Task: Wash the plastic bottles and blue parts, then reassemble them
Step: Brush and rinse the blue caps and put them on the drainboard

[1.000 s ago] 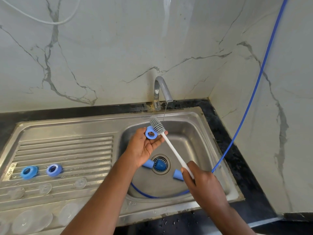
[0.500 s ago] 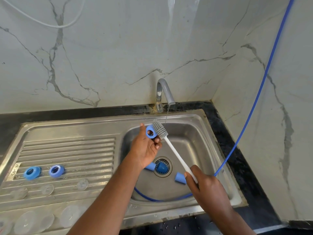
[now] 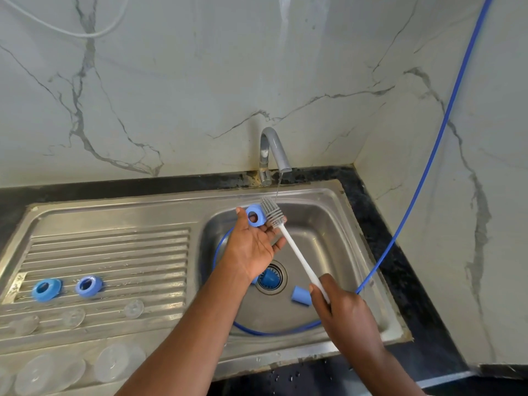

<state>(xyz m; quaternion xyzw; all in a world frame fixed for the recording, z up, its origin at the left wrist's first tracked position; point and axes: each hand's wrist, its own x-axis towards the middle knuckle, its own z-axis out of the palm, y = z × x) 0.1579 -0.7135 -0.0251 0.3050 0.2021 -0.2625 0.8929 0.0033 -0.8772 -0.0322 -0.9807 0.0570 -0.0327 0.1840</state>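
My left hand (image 3: 253,244) holds a blue ring-shaped part (image 3: 255,215) at its fingertips over the sink basin (image 3: 328,232). My right hand (image 3: 343,312) grips the white handle of a bottle brush (image 3: 297,254). Its grey bristle head (image 3: 273,211) touches the ring's right side, under a thin stream from the tap (image 3: 273,151). Two more blue rings (image 3: 45,289) (image 3: 88,285) lie on the ribbed drainboard. A blue cap (image 3: 301,295) lies in the basin. Another blue part (image 3: 268,277) sits on the drain. Clear plastic bottles (image 3: 120,362) lie at the drainboard's front.
A blue hose (image 3: 428,161) comes down the right wall and loops inside the basin. Small clear pieces (image 3: 133,308) lie on the drainboard. Dark countertop (image 3: 380,224) borders the sink; marble walls close the back and right. A white cable (image 3: 57,27) hangs top left.
My left hand's fingers have opened a little around the ring, and the brush head has shifted slightly against it. The camera has tilted slightly.
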